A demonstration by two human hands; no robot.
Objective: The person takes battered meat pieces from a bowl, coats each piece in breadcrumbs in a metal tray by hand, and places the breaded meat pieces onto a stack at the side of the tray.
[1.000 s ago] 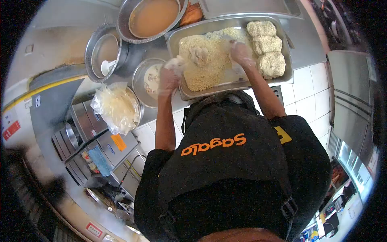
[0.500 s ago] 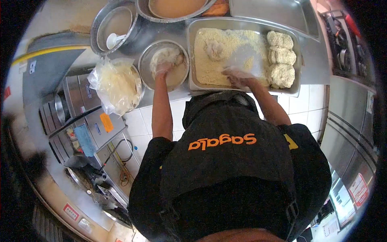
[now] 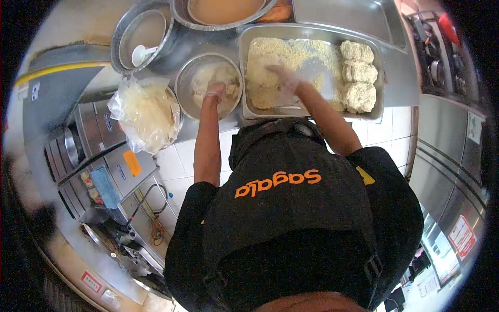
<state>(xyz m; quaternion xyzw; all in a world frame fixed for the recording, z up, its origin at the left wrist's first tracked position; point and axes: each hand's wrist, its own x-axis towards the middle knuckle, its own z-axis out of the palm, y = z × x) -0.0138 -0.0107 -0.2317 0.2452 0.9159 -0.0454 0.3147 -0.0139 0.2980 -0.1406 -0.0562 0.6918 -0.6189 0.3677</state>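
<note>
My left hand [image 3: 215, 91], in a thin clear glove, is down in a metal bowl [image 3: 181, 99] of pale wet batter. Its fingers look curled among pale lumps, perhaps meat [image 3: 227, 78]; what they hold is partly hidden. Over the left part of a metal tray [image 3: 312, 113] is my gloved right hand [image 3: 286, 80], smeared by motion. It passes above a crumb-covered piece [image 3: 262, 70] lying in loose yellowish crumbs [image 3: 312, 49]. Along the tray's right side sit several lumpy coated pieces [image 3: 359, 73] in a column.
A clear plastic bag [image 3: 143, 114] with pale contents bulges left of the bowl. Behind are a basin [image 3: 115, 39] with a white scoop [image 3: 140, 54] and a larger basin [image 3: 182, 21] of brownish liquid. Another metal tray [image 3: 353, 15] stands at the back right.
My right hand has moved left and away from me, from the tray's near middle to above the crumbed piece. My left hand has stayed in the bowl, its fingers drawn in more.
</note>
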